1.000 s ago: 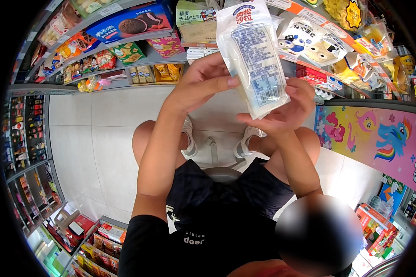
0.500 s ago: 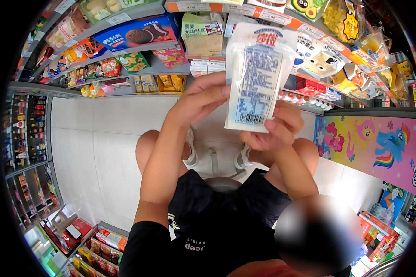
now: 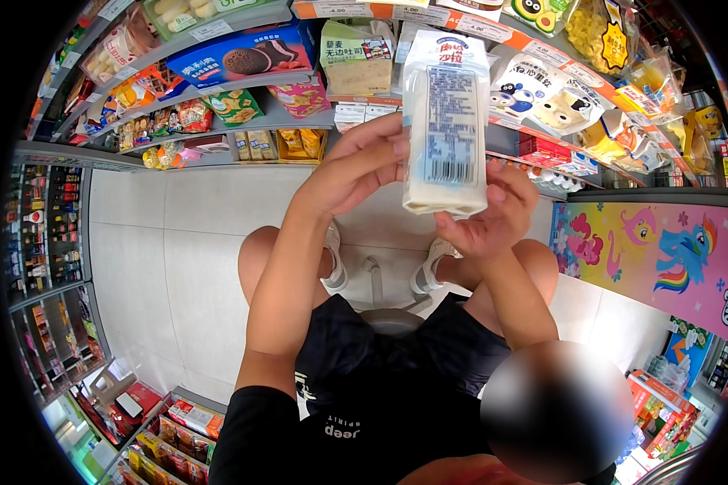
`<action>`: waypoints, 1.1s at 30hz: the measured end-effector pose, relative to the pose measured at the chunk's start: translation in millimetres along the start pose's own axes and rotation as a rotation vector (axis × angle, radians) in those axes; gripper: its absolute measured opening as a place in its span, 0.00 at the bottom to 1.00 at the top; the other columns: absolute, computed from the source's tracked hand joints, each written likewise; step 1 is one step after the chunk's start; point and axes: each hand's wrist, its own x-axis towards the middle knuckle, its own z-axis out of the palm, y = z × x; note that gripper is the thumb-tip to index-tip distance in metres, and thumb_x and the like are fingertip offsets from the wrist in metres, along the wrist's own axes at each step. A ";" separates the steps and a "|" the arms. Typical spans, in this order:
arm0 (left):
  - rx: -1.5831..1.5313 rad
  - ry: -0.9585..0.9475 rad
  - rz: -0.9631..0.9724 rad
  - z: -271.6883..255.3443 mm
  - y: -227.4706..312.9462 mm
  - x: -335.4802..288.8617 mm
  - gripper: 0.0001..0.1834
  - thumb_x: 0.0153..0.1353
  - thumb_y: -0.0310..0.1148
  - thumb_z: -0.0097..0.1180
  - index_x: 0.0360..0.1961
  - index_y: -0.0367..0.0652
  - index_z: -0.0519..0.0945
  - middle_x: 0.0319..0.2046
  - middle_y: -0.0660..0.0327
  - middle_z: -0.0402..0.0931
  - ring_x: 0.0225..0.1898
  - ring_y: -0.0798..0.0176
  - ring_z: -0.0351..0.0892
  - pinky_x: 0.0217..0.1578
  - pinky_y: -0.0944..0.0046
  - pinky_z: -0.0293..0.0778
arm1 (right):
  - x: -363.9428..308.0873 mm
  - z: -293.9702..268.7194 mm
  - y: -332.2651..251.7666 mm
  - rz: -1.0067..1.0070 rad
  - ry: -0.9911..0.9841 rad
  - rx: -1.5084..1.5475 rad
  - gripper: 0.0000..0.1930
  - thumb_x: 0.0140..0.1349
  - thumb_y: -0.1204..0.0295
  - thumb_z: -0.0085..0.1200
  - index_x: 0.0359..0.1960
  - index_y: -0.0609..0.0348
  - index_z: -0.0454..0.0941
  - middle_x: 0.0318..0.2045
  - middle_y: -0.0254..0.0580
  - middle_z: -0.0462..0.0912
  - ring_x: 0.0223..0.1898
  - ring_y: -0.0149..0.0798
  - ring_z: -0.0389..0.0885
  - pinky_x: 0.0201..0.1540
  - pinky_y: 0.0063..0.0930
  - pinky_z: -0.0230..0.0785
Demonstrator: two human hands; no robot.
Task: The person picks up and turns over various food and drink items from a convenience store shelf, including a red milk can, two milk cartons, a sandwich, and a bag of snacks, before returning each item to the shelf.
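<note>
Snack shelves [image 3: 295, 121] curve around twelve o'clock. Forearms [image 3: 279, 279] reaching forward, left hand [image 3: 360, 166] and right hand [image 3: 493, 214] hold a white packet [image 3: 446, 121] at one o'clock, long axis twelve-to-six, barcode [image 3: 451, 171] toward six.

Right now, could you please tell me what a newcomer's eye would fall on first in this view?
Probably the white package, held at the upper middle between the left hand and the right hand. Next might come the pink and yellow panel with cartoon ponies at the right, and the large blue cookie box on display at the upper left.
</note>
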 end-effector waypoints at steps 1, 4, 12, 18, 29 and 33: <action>0.012 0.016 -0.011 2.7 0.4 1.4 0.28 0.73 0.31 0.50 0.70 0.32 0.62 0.60 0.54 0.74 0.60 0.61 0.76 0.58 0.55 0.73 | -2.1 -0.7 2.9 0.034 0.021 0.023 0.35 0.49 0.62 0.76 0.57 0.51 0.69 0.51 0.48 0.71 0.45 0.42 0.78 0.44 0.32 0.75; 0.025 0.037 -0.032 7.7 0.0 2.8 0.28 0.73 0.31 0.49 0.70 0.32 0.61 0.60 0.53 0.74 0.59 0.60 0.77 0.56 0.55 0.77 | -5.5 -1.7 6.8 0.103 0.062 0.081 0.37 0.49 0.60 0.77 0.56 0.57 0.69 0.52 0.48 0.71 0.50 0.43 0.76 0.49 0.32 0.75; -0.056 0.029 -0.087 5.5 -5.7 7.3 0.28 0.74 0.32 0.49 0.71 0.34 0.60 0.61 0.52 0.73 0.59 0.58 0.77 0.53 0.53 0.79 | 2.7 -1.2 4.2 0.291 0.127 0.334 0.36 0.49 0.70 0.77 0.58 0.61 0.67 0.53 0.49 0.67 0.48 0.39 0.77 0.44 0.30 0.75; 0.017 0.117 0.016 5.6 -7.7 5.1 0.29 0.74 0.32 0.49 0.72 0.36 0.58 0.65 0.54 0.69 0.64 0.57 0.72 0.62 0.52 0.72 | 5.8 -0.9 4.8 0.285 0.054 0.288 0.32 0.50 0.75 0.74 0.56 0.62 0.69 0.53 0.48 0.70 0.50 0.42 0.77 0.46 0.32 0.75; -0.181 0.020 -0.016 7.4 -13.4 10.1 0.42 0.62 0.46 0.51 0.72 0.31 0.56 0.64 0.40 0.68 0.65 0.45 0.71 0.67 0.50 0.64 | 8.5 -3.9 -9.0 -0.157 -0.081 -0.064 0.16 0.52 0.71 0.68 0.44 0.43 0.84 0.49 0.38 0.82 0.48 0.42 0.80 0.42 0.34 0.72; -0.042 -0.132 0.015 8.6 -14.0 4.7 0.53 0.51 0.54 0.64 0.72 0.33 0.58 0.61 0.33 0.67 0.63 0.40 0.71 0.66 0.49 0.64 | 6.2 1.9 -13.2 -0.245 -0.073 -0.078 0.17 0.53 0.75 0.65 0.45 0.41 0.85 0.50 0.30 0.83 0.50 0.39 0.79 0.40 0.31 0.70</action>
